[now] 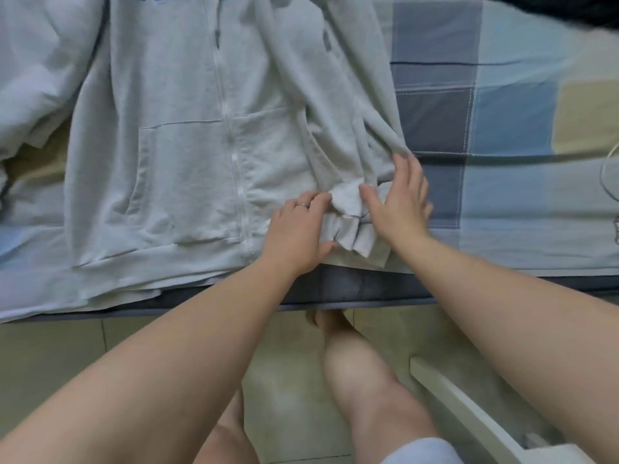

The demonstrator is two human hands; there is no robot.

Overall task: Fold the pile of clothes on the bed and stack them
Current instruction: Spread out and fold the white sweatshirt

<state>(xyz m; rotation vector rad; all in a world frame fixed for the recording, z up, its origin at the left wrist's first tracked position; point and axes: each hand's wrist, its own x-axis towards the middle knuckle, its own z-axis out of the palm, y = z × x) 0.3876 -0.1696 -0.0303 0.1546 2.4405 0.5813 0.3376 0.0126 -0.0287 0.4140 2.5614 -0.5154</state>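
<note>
— Grey fleece on the left: what are we looking at?

— Our hoodie (187, 155), spread front up on the bed (502, 202), with its zip (231, 145) closed and its hem along the near edge. One sleeve (301, 78) is folded over the right half of the body and runs from far to near.

— And where is our left hand (296, 229)?

— On the hem, just right of the zip. We see a ring (302, 205) on it. Its fingers (318, 197) are bent over the bunched cuff (346, 200), and the thumb is tucked against the cuff's near side, so it grips the cuff lightly.

— Then the right hand (398, 202)?

— Just beside the left, touching the same cuff from the right. Its fingers (410, 169) are straight and spread, lying flat on the fabric and closed round nothing.

— What do we find further right?

— Bare patchwork sheet in blue, grey and cream squares, and a thin white cable (604, 175) at the right edge. Near us, below the bed's edge, we see the tiled floor (50, 356).
</note>
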